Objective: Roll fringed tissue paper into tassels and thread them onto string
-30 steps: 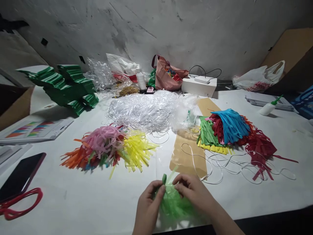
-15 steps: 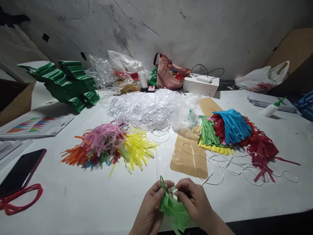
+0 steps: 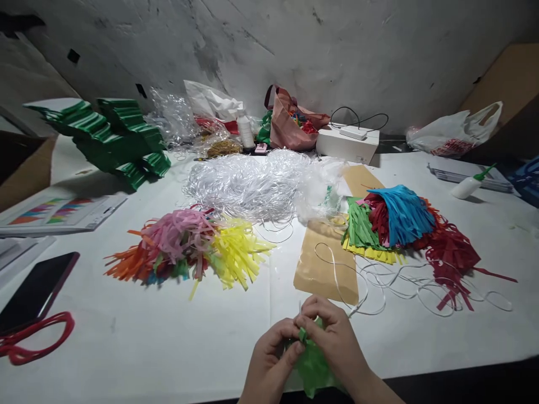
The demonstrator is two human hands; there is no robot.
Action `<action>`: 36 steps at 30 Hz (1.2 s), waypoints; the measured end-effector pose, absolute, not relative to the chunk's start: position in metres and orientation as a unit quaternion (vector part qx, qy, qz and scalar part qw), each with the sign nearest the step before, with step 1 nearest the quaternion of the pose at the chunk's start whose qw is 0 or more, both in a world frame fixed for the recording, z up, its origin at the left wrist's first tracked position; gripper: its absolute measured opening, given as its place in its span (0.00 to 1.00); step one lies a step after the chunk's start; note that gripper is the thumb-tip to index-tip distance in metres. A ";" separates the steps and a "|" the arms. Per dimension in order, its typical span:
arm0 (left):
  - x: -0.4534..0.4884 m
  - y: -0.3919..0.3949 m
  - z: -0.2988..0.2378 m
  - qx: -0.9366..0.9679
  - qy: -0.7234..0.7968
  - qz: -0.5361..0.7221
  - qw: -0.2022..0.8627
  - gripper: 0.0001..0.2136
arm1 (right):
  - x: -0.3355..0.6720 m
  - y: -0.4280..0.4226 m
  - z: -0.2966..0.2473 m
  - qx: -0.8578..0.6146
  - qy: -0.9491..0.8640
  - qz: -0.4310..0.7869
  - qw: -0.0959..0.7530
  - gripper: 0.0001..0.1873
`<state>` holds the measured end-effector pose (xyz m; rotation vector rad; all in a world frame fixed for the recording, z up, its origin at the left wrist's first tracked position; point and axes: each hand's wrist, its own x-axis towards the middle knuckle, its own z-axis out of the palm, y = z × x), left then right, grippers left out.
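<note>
At the table's front edge, my left hand (image 3: 272, 359) and my right hand (image 3: 332, 336) meet around a green tissue-paper tassel (image 3: 312, 370). Both hands are closed, thumbs and fingers pinching its twisted top, while the fringe hangs below between them. A short white cord end pokes up above my fingertips. Behind my right hand, a long white cord (image 3: 383, 292) lies in loose loops; whether it joins the piece in my fingers is hidden. Just beyond is a brown paper envelope (image 3: 324, 269).
Pink, orange and yellow tassels (image 3: 181, 235) lie left; blue, green and red ones (image 3: 408, 219) lie right. White cord (image 3: 252, 185) is heaped behind. A phone (image 3: 37, 292), red-handled scissors (image 3: 42, 342), a glue bottle (image 3: 467, 186) and a stack of green cutouts (image 3: 105, 140) are around.
My hands have shifted slightly right and drawn closer together. The green loop that stood above my left fingers is now folded down between the fingertips, and my right hand covers more of the tassel.
</note>
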<state>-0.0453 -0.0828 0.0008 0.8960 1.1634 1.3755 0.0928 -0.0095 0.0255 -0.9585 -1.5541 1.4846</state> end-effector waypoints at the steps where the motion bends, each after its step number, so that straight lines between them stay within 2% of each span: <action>1: -0.046 -0.083 0.001 0.370 0.497 0.578 0.531 0.08 | 0.093 -0.010 0.026 -0.373 -0.609 0.576 0.398 0.14; 4: -0.051 -0.083 0.001 0.339 0.530 0.578 0.520 0.08 | 0.103 -0.011 0.031 -0.361 -0.650 0.532 0.407 0.14; 8: -0.055 -0.081 0.003 0.317 0.534 0.574 0.535 0.09 | 0.119 -0.014 0.043 -0.315 -0.764 0.461 0.322 0.12; 11: -0.055 -0.080 0.007 0.326 0.522 0.572 0.542 0.09 | 0.122 -0.016 0.050 -0.281 -0.809 0.425 0.293 0.11; 18: -0.054 -0.082 0.004 0.338 0.529 0.559 0.541 0.09 | 0.117 -0.018 0.053 -0.281 -0.805 0.457 0.256 0.11; 31: -0.048 -0.083 0.013 0.283 0.533 0.584 0.543 0.10 | 0.117 -0.020 0.046 -0.301 -0.786 0.464 0.276 0.11; 36: -0.049 -0.083 0.006 0.343 0.528 0.565 0.534 0.09 | 0.113 -0.019 0.046 -0.308 -0.788 0.461 0.268 0.12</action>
